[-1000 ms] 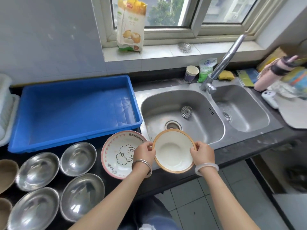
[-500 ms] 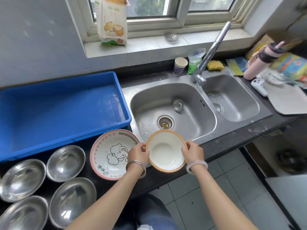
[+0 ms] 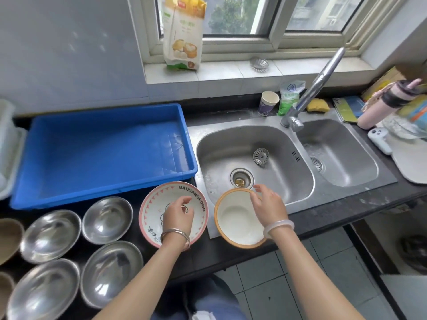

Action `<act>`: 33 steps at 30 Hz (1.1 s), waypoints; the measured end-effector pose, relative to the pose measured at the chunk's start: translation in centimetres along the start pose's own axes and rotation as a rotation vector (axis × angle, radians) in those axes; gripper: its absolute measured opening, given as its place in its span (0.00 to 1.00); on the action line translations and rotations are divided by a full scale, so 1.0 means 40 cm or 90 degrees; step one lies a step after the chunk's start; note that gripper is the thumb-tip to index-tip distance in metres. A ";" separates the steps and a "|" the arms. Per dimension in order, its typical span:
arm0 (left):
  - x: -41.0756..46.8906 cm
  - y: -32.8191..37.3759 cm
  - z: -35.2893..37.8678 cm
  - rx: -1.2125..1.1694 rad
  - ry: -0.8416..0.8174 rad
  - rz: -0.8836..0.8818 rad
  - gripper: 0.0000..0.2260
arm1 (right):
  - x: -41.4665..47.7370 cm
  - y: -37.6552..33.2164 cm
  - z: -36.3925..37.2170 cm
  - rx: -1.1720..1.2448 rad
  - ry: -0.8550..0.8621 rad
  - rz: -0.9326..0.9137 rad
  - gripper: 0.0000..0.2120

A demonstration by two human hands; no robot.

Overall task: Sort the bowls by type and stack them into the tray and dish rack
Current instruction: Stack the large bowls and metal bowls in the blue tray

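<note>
the orange-rimmed bowl sits upright on the front edge of the worktop, overlapping the front lip of the left sink basin. the right hand is above its right rim with fingers loosely curled and slightly spread; whether the fingertips touch the rim cannot be told. the left hand hovers over the pink-rimmed bowl, printed "baixiangfood", fingers half curled and apart, gripping nothing. a metal bangle is on the left wrist, a pale bangle on the right.

the pink-rimmed bowl stands just left of the orange-rimmed bowl, the two rims close but apart. left of it, four steel bowls lie in two rows on the dark worktop, open side up. parts of two brown bowls show at the left frame edge.

the blue tray lies behind the bowls, beside the left basin, with nothing inside. a white dish rack is partly visible at the far left edge. the faucet stands between the two basins.
</note>
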State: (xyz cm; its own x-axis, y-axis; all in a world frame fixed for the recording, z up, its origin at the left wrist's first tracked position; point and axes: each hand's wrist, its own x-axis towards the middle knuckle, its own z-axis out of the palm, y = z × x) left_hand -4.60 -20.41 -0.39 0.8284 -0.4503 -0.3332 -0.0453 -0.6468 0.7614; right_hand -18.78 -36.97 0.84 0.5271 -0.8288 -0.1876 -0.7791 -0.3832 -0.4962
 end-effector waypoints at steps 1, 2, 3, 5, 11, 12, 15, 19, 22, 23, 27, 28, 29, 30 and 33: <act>0.004 -0.010 -0.017 0.010 0.029 0.001 0.13 | 0.007 -0.028 0.012 0.002 -0.016 -0.039 0.15; 0.007 -0.022 -0.033 0.020 0.057 -0.001 0.14 | 0.015 -0.057 0.028 -0.001 -0.040 -0.072 0.15; 0.011 -0.034 -0.048 0.028 0.084 -0.007 0.14 | 0.024 -0.084 0.047 -0.012 -0.070 -0.100 0.15; 0.012 -0.061 -0.074 0.043 0.116 -0.037 0.17 | 0.043 -0.133 0.087 -0.045 -0.138 -0.144 0.16; 0.007 -0.117 -0.102 0.011 0.073 -0.131 0.28 | 0.111 -0.217 0.177 -0.210 -0.305 -0.170 0.18; 0.009 -0.122 -0.104 0.000 0.067 -0.151 0.30 | 0.120 -0.224 0.188 -0.228 -0.320 -0.177 0.17; 0.015 -0.137 -0.106 -0.018 0.056 -0.212 0.28 | 0.135 -0.244 0.213 -0.235 -0.359 -0.172 0.13; 0.016 -0.147 -0.119 -0.034 0.092 -0.221 0.18 | 0.147 -0.248 0.216 -0.220 -0.354 -0.184 0.11; 0.016 -0.152 -0.135 -0.070 0.094 -0.221 0.19 | 0.148 -0.247 0.198 -0.173 -0.360 -0.186 0.10; 0.016 -0.153 -0.141 -0.079 0.095 -0.221 0.20 | 0.147 -0.250 0.189 -0.157 -0.365 -0.186 0.10; 0.020 -0.151 -0.177 -0.131 0.120 -0.240 0.20 | 0.146 -0.273 0.148 -0.109 -0.370 -0.200 0.08; 0.022 -0.148 -0.188 -0.151 0.125 -0.244 0.20 | 0.147 -0.281 0.138 -0.083 -0.375 -0.195 0.07; 0.024 -0.145 -0.201 -0.173 0.128 -0.245 0.20 | 0.148 -0.292 0.128 -0.051 -0.383 -0.187 0.06; 0.030 -0.142 -0.215 -0.199 0.130 -0.243 0.19 | 0.150 -0.305 0.119 -0.019 -0.389 -0.178 0.06; 0.056 -0.132 -0.266 -0.289 0.154 -0.233 0.19 | 0.163 -0.358 0.101 0.052 -0.382 -0.168 0.05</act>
State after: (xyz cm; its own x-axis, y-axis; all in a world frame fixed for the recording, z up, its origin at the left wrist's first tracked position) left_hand 3.44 -11.46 0.74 0.8504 -0.0636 -0.5222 0.4624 -0.3829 0.7997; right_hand -2.84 -35.23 3.30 0.8132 -0.3306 -0.4790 -0.5816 -0.4914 -0.6483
